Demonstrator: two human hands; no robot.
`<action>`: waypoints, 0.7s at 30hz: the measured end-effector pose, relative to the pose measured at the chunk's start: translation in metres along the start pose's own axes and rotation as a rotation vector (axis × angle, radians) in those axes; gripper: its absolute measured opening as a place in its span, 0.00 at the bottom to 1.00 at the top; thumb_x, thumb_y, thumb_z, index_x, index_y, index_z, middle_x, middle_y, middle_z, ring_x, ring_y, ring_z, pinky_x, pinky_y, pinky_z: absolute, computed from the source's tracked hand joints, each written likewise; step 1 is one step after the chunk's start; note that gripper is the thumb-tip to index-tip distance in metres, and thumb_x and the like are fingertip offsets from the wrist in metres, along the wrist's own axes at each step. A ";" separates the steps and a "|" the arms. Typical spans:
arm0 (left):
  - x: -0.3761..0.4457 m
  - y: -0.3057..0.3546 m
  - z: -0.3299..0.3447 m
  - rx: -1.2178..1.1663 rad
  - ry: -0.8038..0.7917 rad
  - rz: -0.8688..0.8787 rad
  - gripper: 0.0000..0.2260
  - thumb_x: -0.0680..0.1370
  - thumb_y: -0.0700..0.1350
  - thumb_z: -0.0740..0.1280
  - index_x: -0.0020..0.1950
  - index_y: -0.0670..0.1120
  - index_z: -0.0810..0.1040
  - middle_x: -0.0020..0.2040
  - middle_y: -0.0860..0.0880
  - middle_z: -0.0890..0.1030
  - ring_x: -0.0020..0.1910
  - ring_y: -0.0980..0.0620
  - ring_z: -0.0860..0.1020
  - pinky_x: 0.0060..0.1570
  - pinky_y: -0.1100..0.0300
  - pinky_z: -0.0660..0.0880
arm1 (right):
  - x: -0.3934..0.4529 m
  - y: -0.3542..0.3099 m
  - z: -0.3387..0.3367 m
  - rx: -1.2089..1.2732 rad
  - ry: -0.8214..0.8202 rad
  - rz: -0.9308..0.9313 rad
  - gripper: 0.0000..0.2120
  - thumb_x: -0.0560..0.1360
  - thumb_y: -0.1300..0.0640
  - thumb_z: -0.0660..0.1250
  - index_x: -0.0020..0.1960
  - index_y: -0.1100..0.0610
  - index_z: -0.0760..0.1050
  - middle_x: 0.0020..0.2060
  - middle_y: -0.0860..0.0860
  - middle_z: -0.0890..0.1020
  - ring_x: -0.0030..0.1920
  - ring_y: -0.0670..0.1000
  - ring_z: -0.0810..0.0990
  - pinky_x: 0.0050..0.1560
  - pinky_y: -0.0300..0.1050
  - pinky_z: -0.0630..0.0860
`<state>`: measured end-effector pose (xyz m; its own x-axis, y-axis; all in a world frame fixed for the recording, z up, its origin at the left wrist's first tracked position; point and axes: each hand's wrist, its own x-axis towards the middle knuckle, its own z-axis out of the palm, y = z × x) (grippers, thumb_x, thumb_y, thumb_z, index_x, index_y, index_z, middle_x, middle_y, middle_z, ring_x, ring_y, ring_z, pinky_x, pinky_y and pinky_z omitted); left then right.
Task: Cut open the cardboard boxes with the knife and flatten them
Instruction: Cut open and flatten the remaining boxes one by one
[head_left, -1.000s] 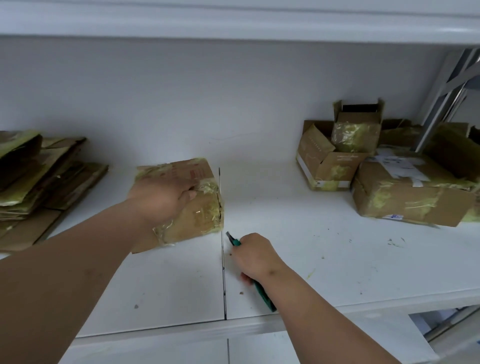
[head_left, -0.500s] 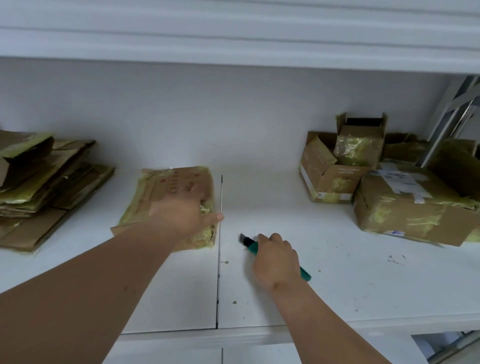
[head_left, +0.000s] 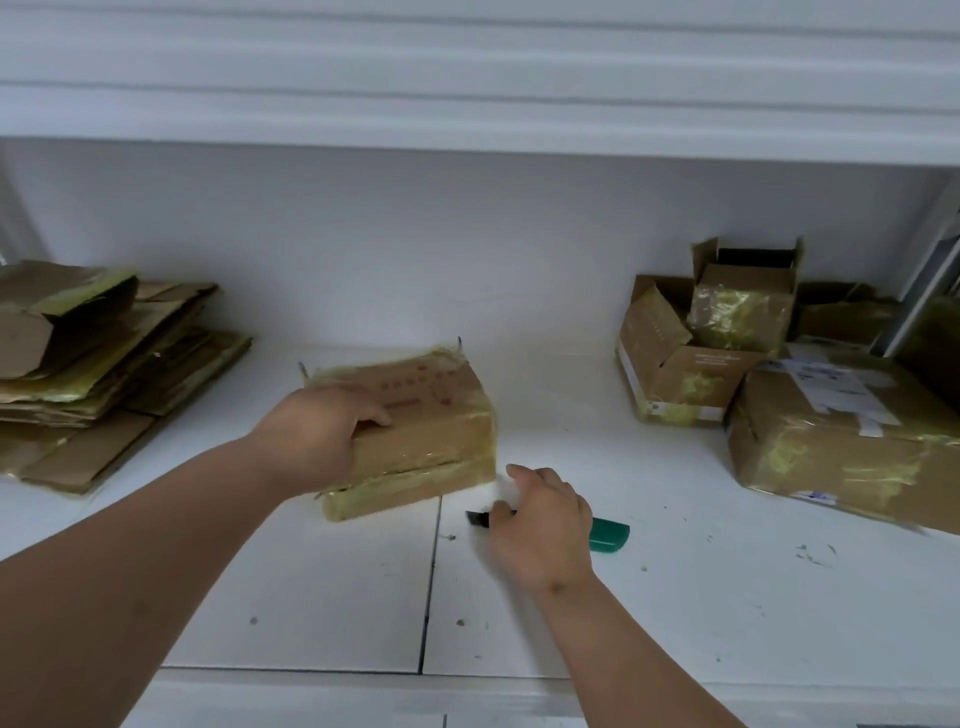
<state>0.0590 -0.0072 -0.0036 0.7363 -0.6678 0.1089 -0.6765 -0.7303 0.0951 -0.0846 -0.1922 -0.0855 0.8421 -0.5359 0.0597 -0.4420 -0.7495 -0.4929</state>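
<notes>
A taped brown cardboard box with yellowish tape lies flat in the middle of the white shelf. My left hand grips its near left corner, thumb on the top face. Just right of the box's near corner, my right hand holds the knife low against the shelf. Its green handle sticks out to the right and its dark blade tip points left. The index finger reaches toward the box without touching it.
A stack of flattened cardboard lies at the left. Taped and opened boxes crowd the back right, with a large taped box in front of them. A shelf board hangs overhead. The shelf's front edge is close.
The box went from tilted on its edge to lying flat, turned with a long side toward me. My right hand slid a little right with the knife.
</notes>
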 end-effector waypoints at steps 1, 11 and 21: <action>-0.004 -0.005 0.001 0.012 0.046 -0.026 0.24 0.73 0.37 0.65 0.65 0.58 0.78 0.64 0.56 0.77 0.62 0.52 0.74 0.60 0.59 0.71 | 0.002 -0.002 0.000 0.038 0.000 0.004 0.23 0.79 0.53 0.60 0.74 0.49 0.66 0.67 0.49 0.72 0.66 0.53 0.71 0.69 0.48 0.62; -0.024 -0.014 0.027 0.102 0.091 -0.060 0.28 0.76 0.54 0.65 0.74 0.60 0.60 0.73 0.56 0.63 0.68 0.50 0.64 0.66 0.52 0.69 | 0.006 -0.035 0.013 0.452 0.010 0.021 0.07 0.80 0.55 0.61 0.56 0.47 0.73 0.54 0.45 0.79 0.54 0.50 0.80 0.53 0.45 0.76; -0.023 -0.012 0.024 0.198 0.075 -0.033 0.31 0.75 0.59 0.66 0.75 0.58 0.58 0.71 0.56 0.65 0.66 0.51 0.65 0.59 0.54 0.75 | 0.010 -0.043 0.016 0.418 0.118 0.135 0.07 0.80 0.50 0.63 0.46 0.52 0.69 0.48 0.47 0.77 0.41 0.49 0.76 0.41 0.44 0.68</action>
<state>0.0505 0.0133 -0.0304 0.7497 -0.6359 0.1832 -0.6303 -0.7705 -0.0952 -0.0520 -0.1594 -0.0781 0.7334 -0.6773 0.0575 -0.3624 -0.4611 -0.8100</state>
